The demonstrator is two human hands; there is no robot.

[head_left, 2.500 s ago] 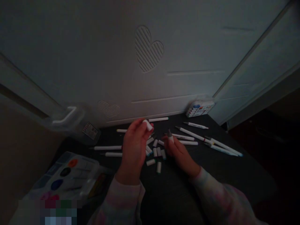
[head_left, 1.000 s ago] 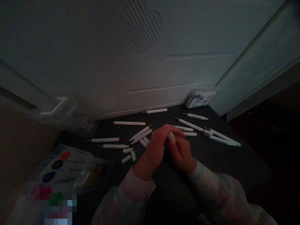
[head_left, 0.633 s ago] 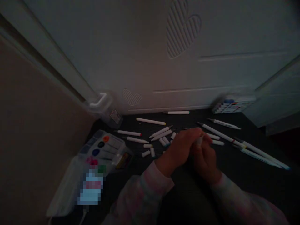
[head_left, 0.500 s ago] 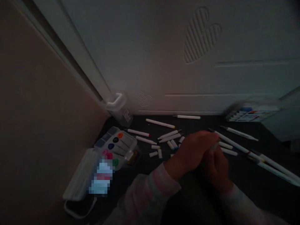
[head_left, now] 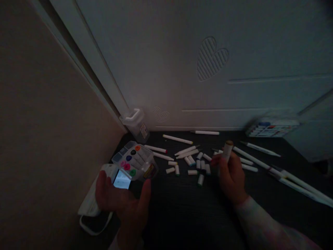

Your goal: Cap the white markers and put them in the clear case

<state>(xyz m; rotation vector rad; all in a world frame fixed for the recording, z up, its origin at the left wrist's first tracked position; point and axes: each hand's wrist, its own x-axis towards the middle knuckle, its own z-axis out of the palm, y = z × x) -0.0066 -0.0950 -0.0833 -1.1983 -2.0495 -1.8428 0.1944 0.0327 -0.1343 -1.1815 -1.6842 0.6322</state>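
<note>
Holding a brown-ended marker (head_left: 228, 150) near-upright in the right hand (head_left: 232, 177), fingers curled round it; lower end I can't see remotely. Left hand (head_left: 128, 202) nearer the clear marker case (head_left: 154, 166), well left of the marker; left fingers spread, nothing seen in grasp.

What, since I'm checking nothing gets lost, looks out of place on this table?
The small white caps scattered on the dark table look odd: they lie loose, while several white markers have bare grey ends. I see no spill or damage, though the picture is dim.
</note>
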